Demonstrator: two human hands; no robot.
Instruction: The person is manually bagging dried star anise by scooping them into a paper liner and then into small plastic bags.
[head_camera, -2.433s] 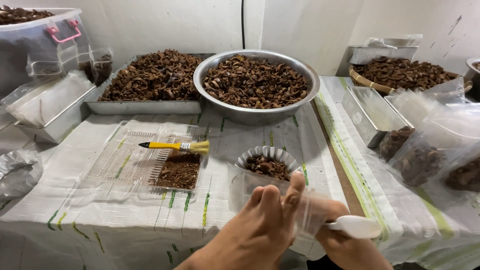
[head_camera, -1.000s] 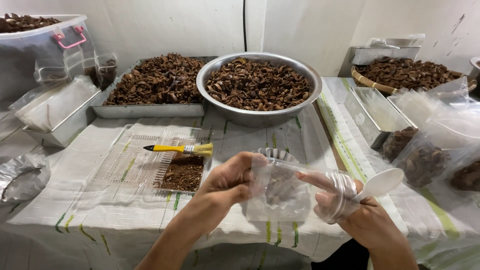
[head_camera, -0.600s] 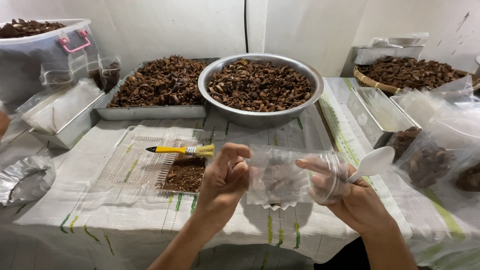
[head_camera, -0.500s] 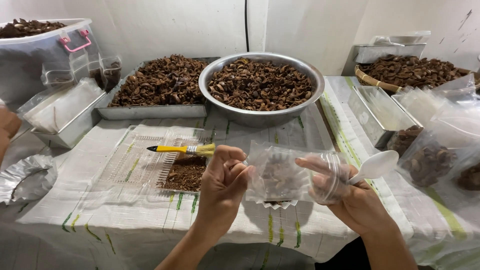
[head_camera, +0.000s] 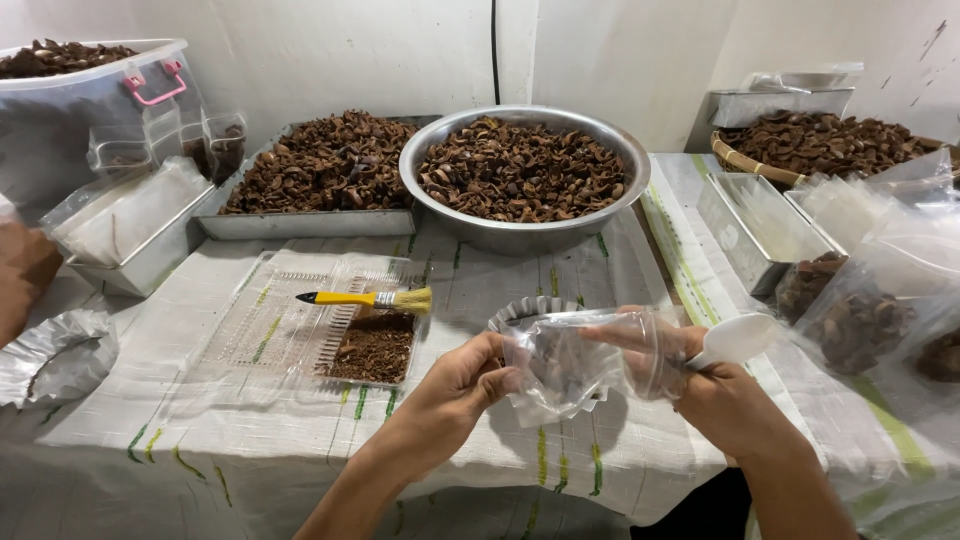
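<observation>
Pinching a clear plastic bag (head_camera: 570, 365) open, left hand (head_camera: 455, 385) grips one edge, right hand (head_camera: 715, 385) clasps the other plus a white spoon (head_camera: 738, 338).

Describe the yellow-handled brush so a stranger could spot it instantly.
Start at the big round metal bowl of brown shells at the back of the table. Just in front and left lies a clear plastic tray. The brush rests across it, the only bright yellow item, with a black tip and pale bristles.
</observation>
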